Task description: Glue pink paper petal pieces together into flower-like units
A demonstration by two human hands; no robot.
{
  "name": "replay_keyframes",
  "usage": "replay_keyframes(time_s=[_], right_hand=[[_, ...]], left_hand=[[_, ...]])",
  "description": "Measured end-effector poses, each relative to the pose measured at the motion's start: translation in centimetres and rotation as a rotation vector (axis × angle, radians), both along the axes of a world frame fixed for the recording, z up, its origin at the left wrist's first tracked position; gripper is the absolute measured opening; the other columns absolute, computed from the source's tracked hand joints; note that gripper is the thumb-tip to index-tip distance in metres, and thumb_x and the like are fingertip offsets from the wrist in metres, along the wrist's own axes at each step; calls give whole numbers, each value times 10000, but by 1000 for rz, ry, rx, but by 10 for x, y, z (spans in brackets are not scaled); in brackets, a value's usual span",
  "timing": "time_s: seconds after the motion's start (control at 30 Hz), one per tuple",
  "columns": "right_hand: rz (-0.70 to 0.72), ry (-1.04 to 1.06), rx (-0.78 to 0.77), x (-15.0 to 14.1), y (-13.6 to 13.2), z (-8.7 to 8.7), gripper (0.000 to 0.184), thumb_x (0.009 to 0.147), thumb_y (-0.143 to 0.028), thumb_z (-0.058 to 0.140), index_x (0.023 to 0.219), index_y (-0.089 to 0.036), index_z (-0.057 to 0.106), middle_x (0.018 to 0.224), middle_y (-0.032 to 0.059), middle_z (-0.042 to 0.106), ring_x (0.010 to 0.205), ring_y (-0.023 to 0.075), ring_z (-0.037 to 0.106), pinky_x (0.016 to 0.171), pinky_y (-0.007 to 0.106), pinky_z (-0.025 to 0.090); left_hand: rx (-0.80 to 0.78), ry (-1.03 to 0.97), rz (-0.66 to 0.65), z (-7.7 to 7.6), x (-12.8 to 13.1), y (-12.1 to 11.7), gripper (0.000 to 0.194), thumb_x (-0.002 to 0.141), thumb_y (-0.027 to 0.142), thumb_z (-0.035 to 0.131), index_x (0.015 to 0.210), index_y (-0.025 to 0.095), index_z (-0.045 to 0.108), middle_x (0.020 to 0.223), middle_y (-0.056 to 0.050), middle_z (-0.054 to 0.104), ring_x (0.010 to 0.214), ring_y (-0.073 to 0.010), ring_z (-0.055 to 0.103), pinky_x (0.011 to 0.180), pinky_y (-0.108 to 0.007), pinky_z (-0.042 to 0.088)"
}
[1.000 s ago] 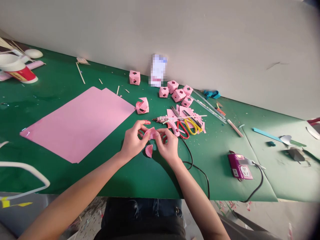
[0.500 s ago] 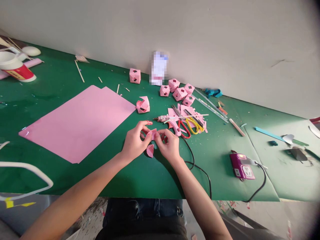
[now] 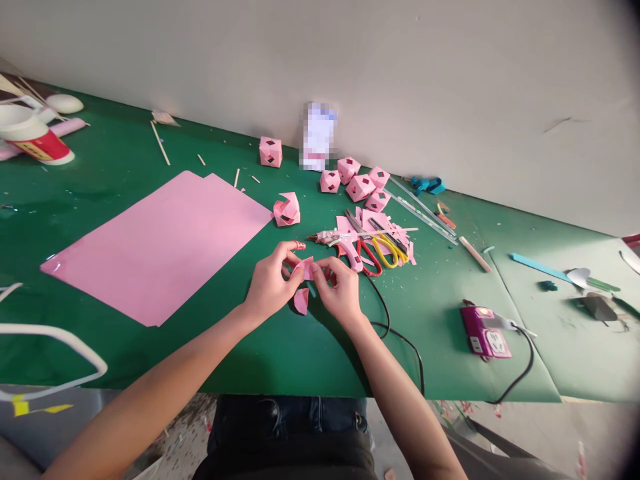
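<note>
A small folded piece of pink paper (image 3: 309, 268) is pinched between both hands over the green table. My left hand (image 3: 270, 280) grips its left side with thumb and fingers; a red wrap covers one fingertip. My right hand (image 3: 339, 287) is closed on its right side, the fingers partly hidden. Below them on the table lies another folded pink scrap (image 3: 301, 301). Just beyond the hands sits a partly formed pink paper ball (image 3: 287, 210), with flaps sticking up. A pink glue gun (image 3: 345, 240) rests past my right hand, beside red-handled scissors (image 3: 369, 259) and yellow-handled scissors (image 3: 389, 251).
Several pink paper balls (image 3: 360, 188) stand near the wall by a phone (image 3: 319, 137). Large pink sheets (image 3: 160, 253) lie at left, with a paper cup (image 3: 35, 137) behind. A purple power socket (image 3: 485, 331) is at right; a black cord (image 3: 407, 343) runs across the table.
Both hands keep hold of the pink paper in nearly the same pose. The whole view has shifted very slightly; nothing else has visibly moved.
</note>
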State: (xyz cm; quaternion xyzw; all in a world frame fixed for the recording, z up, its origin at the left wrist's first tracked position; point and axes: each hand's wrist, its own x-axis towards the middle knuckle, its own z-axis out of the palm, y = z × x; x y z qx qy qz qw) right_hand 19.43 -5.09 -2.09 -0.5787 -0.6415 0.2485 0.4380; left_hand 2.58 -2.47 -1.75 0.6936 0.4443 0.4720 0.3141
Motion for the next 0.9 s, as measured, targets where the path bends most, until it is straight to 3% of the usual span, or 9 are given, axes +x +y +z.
replay_keyframes(time_s=[0.37,0.57,0.67,0.77,0.9], right_hand=[[-24,43,-33,-6,-1,-4,274,985,-420,590,800,-232,666,711,-4,666,635,157,538,614,296,419],[-27,5,-55,-1,1,-2,364,1035,-510,537,848,-232,679,727,6,685,656,170,563,642,303,438],[-219,-151,22,13,7,-3,422,1057,-577,477,905,-228,658,838,48,722,765,210,607,750,348,489],[-467,-375,70,32,16,-12,473,992,-676,554,1007,-207,615,1017,133,734,992,304,623,902,451,516],[-537,-591,-18,48,26,-27,614,887,-741,677,1062,-159,592,1090,211,686,1062,377,612,949,532,514]], left_hand=[[-139,-58,39,0,0,1,275,927,259,684,1191,202,631,902,-16,773,753,-143,730,644,-227,560],[-245,-132,30,5,0,1,282,915,332,721,1153,212,628,816,9,719,729,-149,710,624,-233,540],[-242,-132,68,5,-2,2,261,898,279,685,1145,214,630,807,14,702,709,-149,699,612,-239,537],[-220,-104,108,4,-5,6,277,872,237,651,1148,216,636,803,17,699,682,-148,691,600,-244,534],[-188,-75,150,-1,-7,12,272,852,226,639,1123,217,638,799,17,698,697,-153,698,611,-251,538]])
